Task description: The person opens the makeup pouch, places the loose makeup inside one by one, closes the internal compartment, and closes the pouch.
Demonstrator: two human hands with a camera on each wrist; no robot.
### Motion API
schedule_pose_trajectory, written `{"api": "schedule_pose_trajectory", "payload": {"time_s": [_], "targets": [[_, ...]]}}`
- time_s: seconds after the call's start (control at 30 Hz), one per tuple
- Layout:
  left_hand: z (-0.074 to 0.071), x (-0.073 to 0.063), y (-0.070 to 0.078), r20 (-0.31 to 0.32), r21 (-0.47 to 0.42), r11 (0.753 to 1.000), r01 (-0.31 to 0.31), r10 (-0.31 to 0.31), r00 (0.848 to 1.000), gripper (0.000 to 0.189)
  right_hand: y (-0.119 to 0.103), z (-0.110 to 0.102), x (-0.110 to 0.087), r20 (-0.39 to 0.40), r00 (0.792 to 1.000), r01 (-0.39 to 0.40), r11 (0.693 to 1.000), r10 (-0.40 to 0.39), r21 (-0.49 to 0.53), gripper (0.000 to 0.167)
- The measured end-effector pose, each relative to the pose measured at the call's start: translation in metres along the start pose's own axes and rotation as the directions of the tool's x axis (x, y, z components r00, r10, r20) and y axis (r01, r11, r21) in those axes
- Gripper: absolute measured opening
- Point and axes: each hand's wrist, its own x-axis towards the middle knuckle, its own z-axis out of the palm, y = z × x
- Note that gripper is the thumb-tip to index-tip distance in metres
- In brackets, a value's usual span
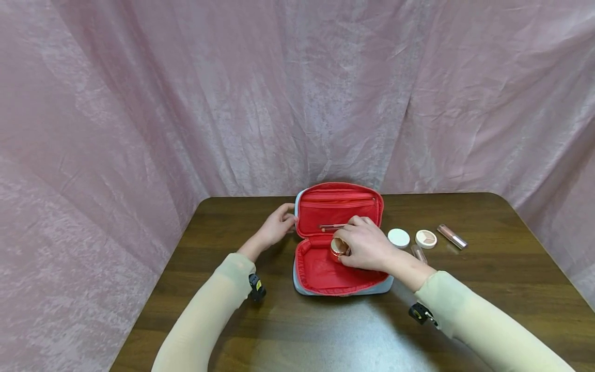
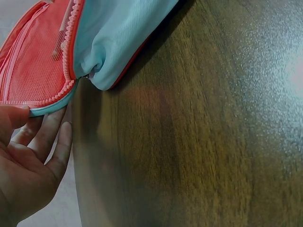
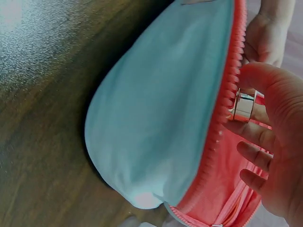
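A light-blue zip cosmetic bag (image 1: 321,281) with a red lining stands unfolded on the table, its lid upright at the back. My left hand (image 1: 277,226) pinches the lid's left edge; in the left wrist view the thumb lies on the red side and the fingers (image 2: 49,130) lie behind. Over the bag's lower half, my right hand (image 1: 369,245) grips a small round gold-coloured jar (image 1: 338,248) between thumb and fingers. The jar (image 3: 244,107) shows partly in the right wrist view. Thin makeup brushes (image 1: 331,227) lie against the lid, partly hidden by the right hand.
Right of the bag on the wooden table (image 1: 502,279) are a white round compact (image 1: 398,238), a round palette (image 1: 426,238) with several shades, a lip gloss tube (image 1: 452,236) and a clear tube (image 1: 419,253). A pink curtain (image 1: 297,103) hangs behind.
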Motion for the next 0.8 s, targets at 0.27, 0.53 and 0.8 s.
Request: {"api": "schedule_pose_trajectory", "payload": {"time_s": [0.27, 0.53, 0.8], "targets": [[0.0, 0.001, -0.001, 0.004, -0.001, 1.0, 0.001, -0.001, 1.0, 0.036, 0.0, 0.01, 0.0, 0.004, 1.0, 0.014, 1.0, -0.014, -0.018, 0.029], [0.001, 0.003, -0.003, 0.007, -0.013, 1.0, -0.011, 0.011, 1.0, 0.036, 0.003, 0.015, -0.001, 0.021, 1.0, 0.002, 0.999, -0.001, -0.05, 0.028], [-0.001, 0.003, -0.002, 0.007, -0.016, 1.0, -0.001, 0.001, 1.0, 0.036, 0.004, 0.019, -0.002, 0.01, 1.0, 0.001, 0.998, 0.0, -0.068, 0.029]]}}
